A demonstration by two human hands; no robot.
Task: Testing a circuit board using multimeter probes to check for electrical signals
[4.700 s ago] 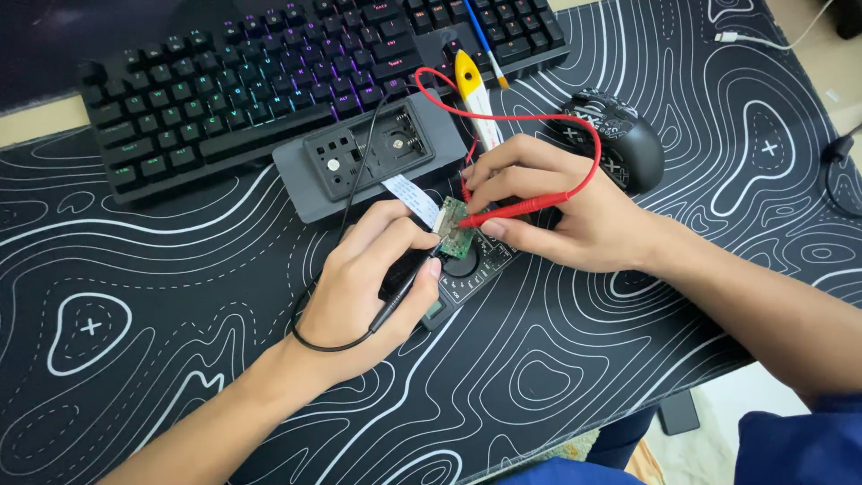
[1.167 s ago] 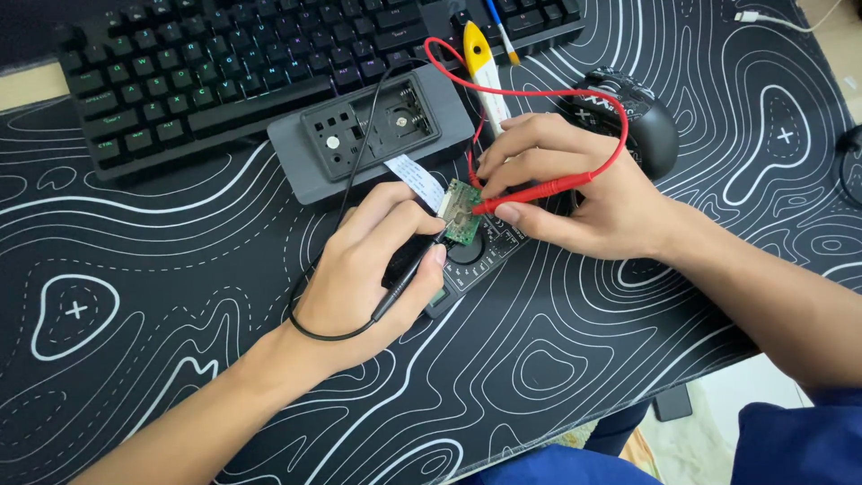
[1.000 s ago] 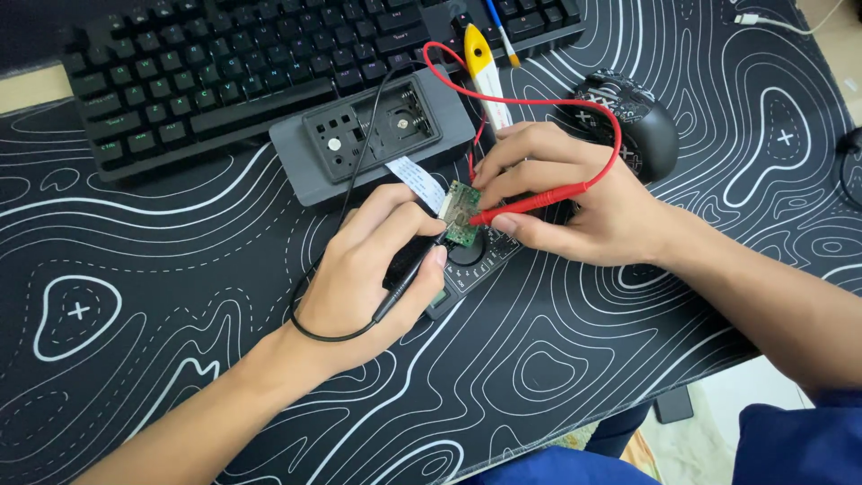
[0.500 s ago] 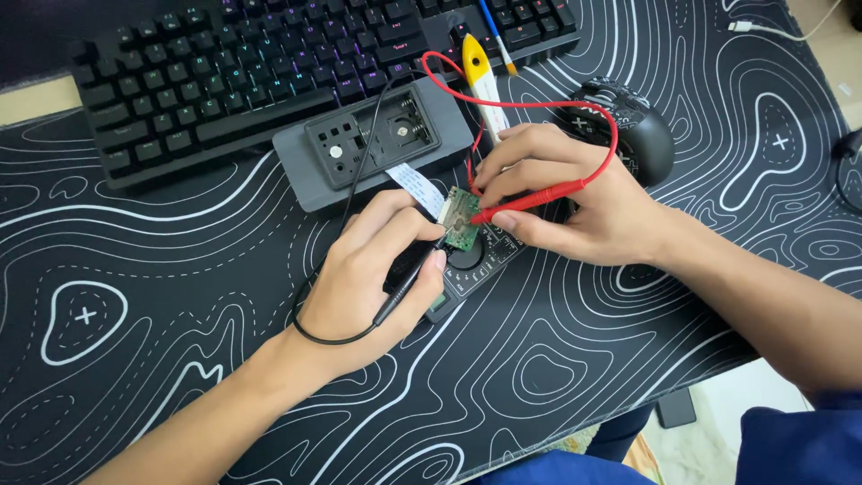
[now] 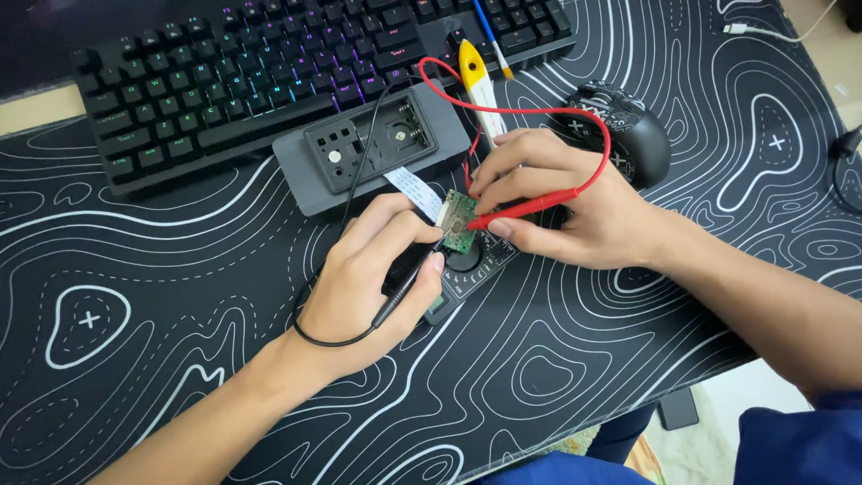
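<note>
1. Circuit board: small, green, rectangular, with a white flat ribbon cable running off its upper left; held tilted just above a black multimeter on the worktop.
2. Left hand: clenched round a black probe, tip at the board's lower edge; its black lead loops below the wrist.
3. Right hand: pinching a red probe, tip touching the board; its red lead arcs over the fingers.
4. Grey casing: open, lying between the board and a keyboard.
5. Black mouse: just behind the right hand.
</note>
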